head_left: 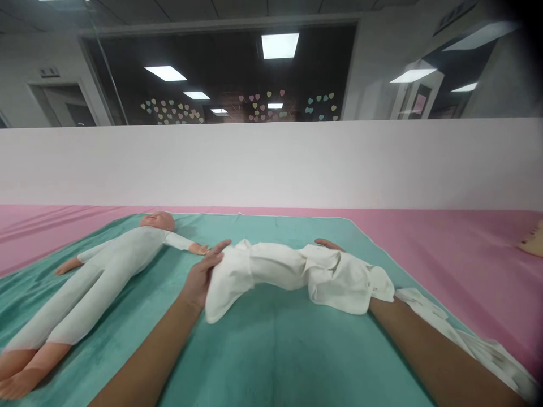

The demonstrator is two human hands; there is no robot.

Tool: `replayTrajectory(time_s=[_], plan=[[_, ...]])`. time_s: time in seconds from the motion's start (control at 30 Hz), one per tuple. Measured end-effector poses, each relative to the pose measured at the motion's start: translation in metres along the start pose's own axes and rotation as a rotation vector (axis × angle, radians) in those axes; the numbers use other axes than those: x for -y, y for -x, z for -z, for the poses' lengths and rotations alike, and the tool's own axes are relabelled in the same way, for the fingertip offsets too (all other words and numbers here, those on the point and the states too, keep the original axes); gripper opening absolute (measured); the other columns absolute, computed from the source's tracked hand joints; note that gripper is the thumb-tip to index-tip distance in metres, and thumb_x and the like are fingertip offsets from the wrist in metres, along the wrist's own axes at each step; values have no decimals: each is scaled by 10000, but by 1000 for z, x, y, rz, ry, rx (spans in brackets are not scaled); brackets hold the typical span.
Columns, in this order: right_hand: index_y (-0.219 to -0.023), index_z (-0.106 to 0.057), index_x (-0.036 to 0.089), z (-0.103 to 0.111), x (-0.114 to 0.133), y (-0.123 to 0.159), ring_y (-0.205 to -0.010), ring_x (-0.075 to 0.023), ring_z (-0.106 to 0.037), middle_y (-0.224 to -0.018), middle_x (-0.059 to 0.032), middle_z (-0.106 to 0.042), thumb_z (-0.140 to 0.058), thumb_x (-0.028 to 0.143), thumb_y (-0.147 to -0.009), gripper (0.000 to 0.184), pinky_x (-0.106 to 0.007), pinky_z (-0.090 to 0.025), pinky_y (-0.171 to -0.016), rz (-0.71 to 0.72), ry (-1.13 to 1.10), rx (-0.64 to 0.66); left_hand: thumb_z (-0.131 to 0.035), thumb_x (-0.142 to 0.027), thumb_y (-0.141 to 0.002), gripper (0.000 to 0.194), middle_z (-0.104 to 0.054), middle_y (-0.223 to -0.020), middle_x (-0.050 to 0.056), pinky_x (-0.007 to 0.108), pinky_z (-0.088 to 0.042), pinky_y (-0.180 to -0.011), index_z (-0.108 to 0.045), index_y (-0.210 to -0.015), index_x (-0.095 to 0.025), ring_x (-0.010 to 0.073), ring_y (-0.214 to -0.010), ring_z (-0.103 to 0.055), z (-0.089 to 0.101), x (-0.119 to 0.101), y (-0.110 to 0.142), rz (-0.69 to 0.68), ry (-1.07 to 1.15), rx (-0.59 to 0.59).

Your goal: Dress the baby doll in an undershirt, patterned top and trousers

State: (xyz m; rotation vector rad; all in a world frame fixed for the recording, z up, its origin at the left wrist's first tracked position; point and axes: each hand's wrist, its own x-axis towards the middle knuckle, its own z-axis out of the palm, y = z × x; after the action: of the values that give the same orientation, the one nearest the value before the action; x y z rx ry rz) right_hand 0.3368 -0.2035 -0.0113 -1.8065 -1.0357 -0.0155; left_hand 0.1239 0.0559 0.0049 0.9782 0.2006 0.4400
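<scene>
A white baby garment [292,274] lies bunched across the middle of a teal mat [263,350]. My left hand [203,274] grips its left end, fingers stretched along the cloth. My right hand [328,245] is mostly hidden under the garment's right part, only fingertips showing beyond it. A baby doll [106,271] in a white bodysuit lies on its back at the left of the mat, its arm reaching close to my left hand.
The mat lies on a pink sheet [458,254]. More white cloth [475,339] trails off at the right beside my right forearm. A low white partition [271,164] runs behind the surface. A tan object [533,240] sits at the far right edge.
</scene>
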Motion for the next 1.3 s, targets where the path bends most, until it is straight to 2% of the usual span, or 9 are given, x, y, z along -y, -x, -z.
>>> replayTrajectory(time_s=[0.2, 0.3, 0.43, 0.53, 0.63, 0.77, 0.97, 1.1, 1.3], plan=[[-973, -498, 175, 19, 25, 8, -698, -121, -523, -798, -35, -520, -422, 575, -861, 422, -266, -457, -662, -144, -636, 393, -521, -516, -772, 382, -570, -801, 57, 261, -432, -549, -597, -914, -170, 159, -654, -551, -11, 2, 8, 188, -249, 462], [-958, -540, 172, 7, 56, 18, -730, -138, -541, -865, -56, -556, -406, 566, -877, 424, -259, -435, -660, -156, -434, 677, -529, -490, -775, 392, -590, -887, 71, 287, -434, -632, -591, -1003, -178, 188, -751, -566, -31, 22, 14, 292, -767, 652], [-920, -565, 202, -26, 74, 43, -740, -150, -522, -887, -17, -566, -566, 528, -787, 352, -229, -357, -599, -128, 220, 629, -500, -495, -779, 442, -563, -953, 40, 286, -413, -691, -517, -1128, -226, 169, -783, -529, -43, 41, 16, -13, -1299, 382], [-863, -534, 193, -45, 74, 57, -670, -123, -483, -799, 11, -554, -595, 453, -765, 284, -214, -294, -552, -91, 426, 537, -541, -475, -745, 367, -523, -1028, 35, 284, -401, -770, -555, -1009, -220, 188, -913, -493, -39, 41, 15, -134, -1449, 422], [-789, -520, 185, -50, 75, 62, -620, -98, -457, -727, 27, -542, -557, 360, -790, 180, -208, -271, -533, -68, 402, 632, -628, -419, -664, 298, -527, -972, 17, 260, -392, -759, -554, -855, -203, 190, -929, -474, -37, 34, 16, -99, -1482, 562], [-754, -537, 186, -48, 80, 63, -618, -96, -459, -738, 33, -548, -628, 405, -736, 238, -200, -268, -518, -51, 312, 795, -564, -298, -680, 152, -516, -739, -27, 227, -337, -588, -464, -689, -184, 130, -689, -445, -42, 30, 22, -94, -1494, 506], [-696, -424, 147, -42, 86, 55, -647, -89, -426, -749, 13, -516, -456, 183, -788, 104, -201, -303, -576, 7, 173, 467, -506, -220, -708, 105, -510, -735, -42, 201, -342, -570, -417, -750, -185, 99, -647, -446, -48, 24, 24, -158, -1039, 250], [-904, -481, 174, -46, 98, 51, -748, -114, -489, -898, -7, -544, -544, 354, -815, 210, -194, -356, -609, -119, -137, 546, -530, -252, -727, 143, -516, -768, -27, 200, -364, -569, -493, -850, -188, 99, -647, -462, -53, 15, 30, -154, -906, 257], [-703, -406, 151, -60, 116, 66, -556, -71, -337, -630, 38, -428, -518, 287, -808, 205, -185, -245, -513, -75, 205, 571, -409, -75, -704, 196, -513, -885, 10, 242, -396, -702, -540, -797, -189, 130, -795, -502, -58, 21, 43, -484, -1181, 287]])
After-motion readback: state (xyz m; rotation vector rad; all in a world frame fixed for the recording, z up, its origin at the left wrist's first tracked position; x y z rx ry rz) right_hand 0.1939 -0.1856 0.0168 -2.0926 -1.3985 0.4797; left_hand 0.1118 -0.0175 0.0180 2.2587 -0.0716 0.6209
